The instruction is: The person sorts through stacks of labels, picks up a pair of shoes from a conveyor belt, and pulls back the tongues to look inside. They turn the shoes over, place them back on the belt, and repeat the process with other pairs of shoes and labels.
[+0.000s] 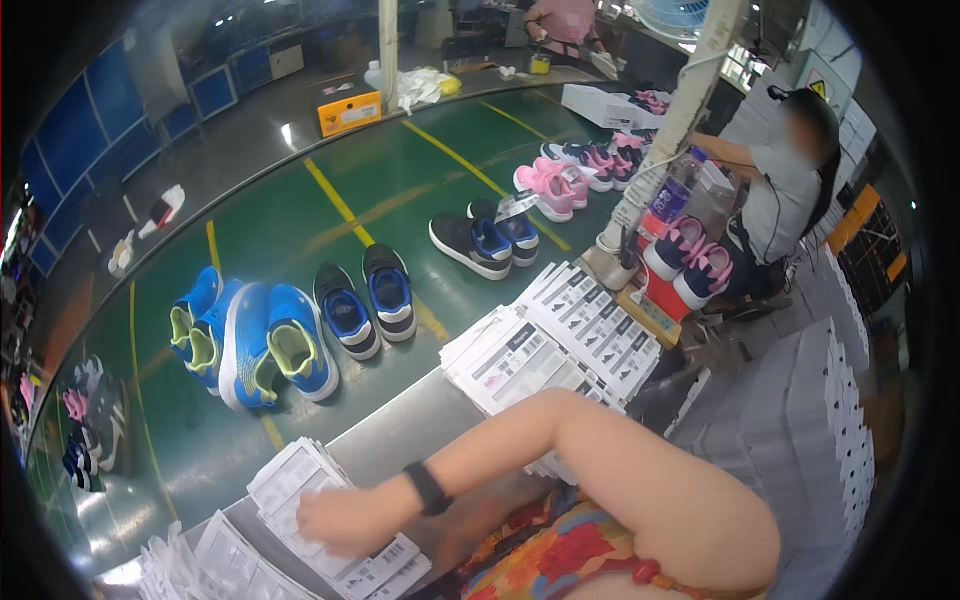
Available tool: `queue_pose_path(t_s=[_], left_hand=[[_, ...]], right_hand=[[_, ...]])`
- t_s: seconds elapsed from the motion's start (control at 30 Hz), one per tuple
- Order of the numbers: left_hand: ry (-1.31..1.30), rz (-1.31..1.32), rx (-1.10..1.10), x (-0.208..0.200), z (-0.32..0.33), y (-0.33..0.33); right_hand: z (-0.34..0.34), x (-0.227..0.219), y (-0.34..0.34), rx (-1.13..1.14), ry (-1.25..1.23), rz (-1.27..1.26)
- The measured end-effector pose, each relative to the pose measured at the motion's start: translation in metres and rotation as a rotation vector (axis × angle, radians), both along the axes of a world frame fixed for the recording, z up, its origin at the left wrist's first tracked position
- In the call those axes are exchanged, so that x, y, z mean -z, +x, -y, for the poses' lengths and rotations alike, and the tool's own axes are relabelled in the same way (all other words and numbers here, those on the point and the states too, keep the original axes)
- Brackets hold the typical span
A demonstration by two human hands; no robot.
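My right hand (350,520), with a dark band (428,488) on its wrist, reaches left across the metal table edge. Its fingers are curled in and rest on a fanned stack of white printed cards (290,478) with barcodes. Whether they pinch a card cannot be made out. My left hand is out of sight. Beyond the stack, on the green surface, stand blue shoes (250,335) with lime linings. A pair of black shoes (365,300) with blue linings is beside them, and another black pair (485,240) sits farther right.
More white cards (520,350) lie right of my forearm; thin white sheets (190,565) are at the lower left. Pink shoes (552,190) line the far right, past a pale post (660,150). An orange box (350,110) stands at the far edge. A co-worker (780,190) sits right.
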State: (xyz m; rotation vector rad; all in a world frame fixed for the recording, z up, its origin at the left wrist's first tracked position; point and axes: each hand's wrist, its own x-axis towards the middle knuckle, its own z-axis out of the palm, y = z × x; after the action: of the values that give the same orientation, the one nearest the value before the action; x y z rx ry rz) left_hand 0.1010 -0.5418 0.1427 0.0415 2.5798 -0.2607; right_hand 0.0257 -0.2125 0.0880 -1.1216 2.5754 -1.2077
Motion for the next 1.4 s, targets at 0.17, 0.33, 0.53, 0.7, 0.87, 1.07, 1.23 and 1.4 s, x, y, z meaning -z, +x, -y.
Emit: queue_pose_path(t_s=[0.17, 0.33, 0.53, 0.7, 0.87, 1.07, 1.23, 1.4], left_hand=[[0.322, -0.208, 0.01, 0.062, 0.072, 0.022], [0.229, -0.541, 0.284, 0.071, 0.097, 0.046], [0.596, -0.48, 0.195, 0.019, 0.043, 0.007], [0.785, -0.513, -0.072, -0.01, 0.051, 0.015], [0.886, -0.434, -0.54, -0.036, 0.044, -0.018], [0.911, -0.207, -0.424, -0.021, 0.079, -0.044], [1.121, -0.255, -0.634, -0.014, 0.089, -0.062], [1.131, -0.612, -0.629, -0.004, 0.081, -0.063]], right_hand=[[0.082, 0.025, 0.011, -0.18, -0.058, 0.003], [0.094, 0.044, 0.033, -0.162, 0.154, -0.152], [0.033, 0.03, 0.042, -0.211, 0.382, -0.142], [0.047, 0.01, 0.038, -0.313, 0.399, -0.122], [0.055, -0.008, 0.025, -0.226, 0.258, 0.004], [0.069, -0.018, 0.013, -0.182, 0.162, 0.085], [0.075, -0.016, 0.007, -0.128, 0.14, 0.109], [0.095, -0.006, -0.007, -0.108, 0.181, 0.079]])
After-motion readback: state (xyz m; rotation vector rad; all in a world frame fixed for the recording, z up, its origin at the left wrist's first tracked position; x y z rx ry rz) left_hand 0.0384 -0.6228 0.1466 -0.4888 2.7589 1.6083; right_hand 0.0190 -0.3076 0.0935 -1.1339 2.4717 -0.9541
